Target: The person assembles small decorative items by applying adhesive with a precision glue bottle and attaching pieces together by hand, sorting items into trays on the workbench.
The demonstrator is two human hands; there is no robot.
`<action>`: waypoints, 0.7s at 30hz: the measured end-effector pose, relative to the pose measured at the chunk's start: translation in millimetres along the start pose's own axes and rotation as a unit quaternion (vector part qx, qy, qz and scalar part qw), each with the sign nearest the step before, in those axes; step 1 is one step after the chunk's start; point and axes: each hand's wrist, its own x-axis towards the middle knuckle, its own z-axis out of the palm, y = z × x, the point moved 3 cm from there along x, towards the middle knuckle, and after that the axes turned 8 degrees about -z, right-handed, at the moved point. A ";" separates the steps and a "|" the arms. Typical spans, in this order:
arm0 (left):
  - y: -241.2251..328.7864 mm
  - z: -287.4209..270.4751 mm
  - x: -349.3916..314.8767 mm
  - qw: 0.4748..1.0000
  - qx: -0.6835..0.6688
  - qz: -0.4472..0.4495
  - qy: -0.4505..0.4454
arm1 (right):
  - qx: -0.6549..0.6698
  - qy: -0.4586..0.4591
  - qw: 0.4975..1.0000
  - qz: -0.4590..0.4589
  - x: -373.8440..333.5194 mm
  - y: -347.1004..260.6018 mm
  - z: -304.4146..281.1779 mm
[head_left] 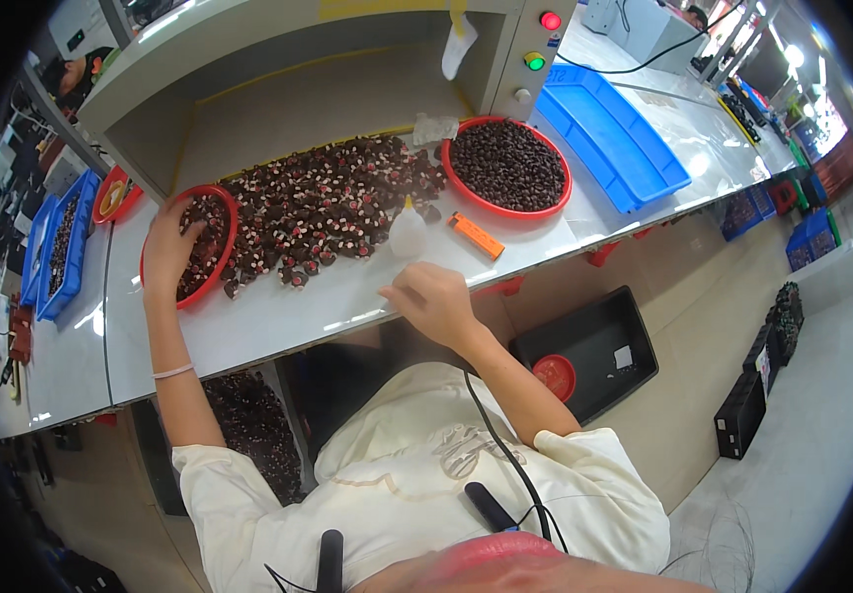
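Note:
My left hand (167,247) reaches over the left rim of a red round tray (233,240) holding small dark parts. Its thumb and fingers are apart, the fingertips in or over the parts. At the table's front edge my right hand (433,299) is closed, fingers curled in; whatever they may hold is hidden. Between the hands, many small dark parts with red and pale bits (318,212) lie spread on the white table. A white squeeze bottle (407,235) with a yellow tip stands just beyond my right hand. An orange box-shaped tool (477,236) lies to its right.
Dark parts fill a second red round tray (562,198). Behind the parts stands a grey hooded machine (278,59) with a red light (550,20) and a green light (534,61). Blue trays (609,138) flank the workplace. A black bin (594,366) stands below the table.

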 end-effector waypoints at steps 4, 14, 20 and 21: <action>98.2 -12.8 -5.5 0.976 -0.173 0.119 0.049 | -0.011 0.008 1.000 0.000 -1.5 4.6 0.0; 156.0 69.2 -7.9 0.971 -0.053 0.234 -0.023 | 0.032 -0.037 0.998 0.045 4.8 -1.1 -5.3; 156.0 66.7 -11.6 0.971 -0.073 0.227 -0.023 | 0.302 -0.079 0.920 0.238 12.2 -0.2 -24.1; 154.8 66.8 -10.8 0.972 -0.073 0.222 -0.027 | 0.334 -0.080 0.914 0.216 21.5 -10.3 -36.1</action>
